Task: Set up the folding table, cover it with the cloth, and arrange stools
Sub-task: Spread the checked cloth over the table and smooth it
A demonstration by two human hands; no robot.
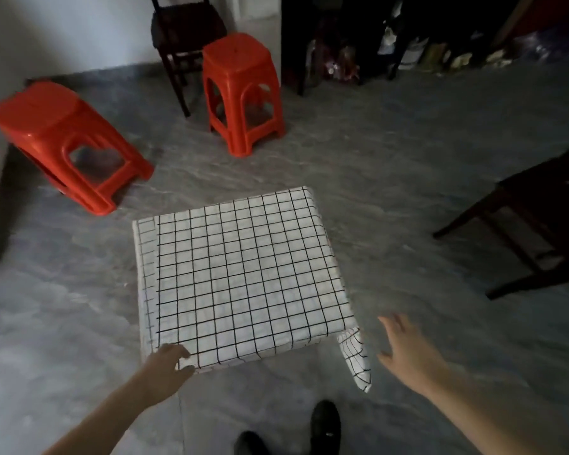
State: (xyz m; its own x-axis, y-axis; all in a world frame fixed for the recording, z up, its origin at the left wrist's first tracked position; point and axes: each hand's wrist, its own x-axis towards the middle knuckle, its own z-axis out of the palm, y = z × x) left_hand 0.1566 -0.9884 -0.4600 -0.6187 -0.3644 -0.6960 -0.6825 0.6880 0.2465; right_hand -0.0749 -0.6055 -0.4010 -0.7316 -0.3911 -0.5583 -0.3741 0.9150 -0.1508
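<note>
Now, left grip (170, 357): pinching cloth (240, 274) at counter's near corner, tugging it square.
Right grip (404, 349): spread, free beside the hanging corner.
2 stools (242, 90): far beyond, unplaced.

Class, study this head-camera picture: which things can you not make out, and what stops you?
- Folding table: wholly hidden under the checked cloth.
- Left hand: fingertips hidden by the cloth's edge.
- Shelf items: too dark and blurred.
- Tilted red stool: blurred, and its far legs are hidden by its own body.
- Dark chair: cut off by the right edge.
</note>
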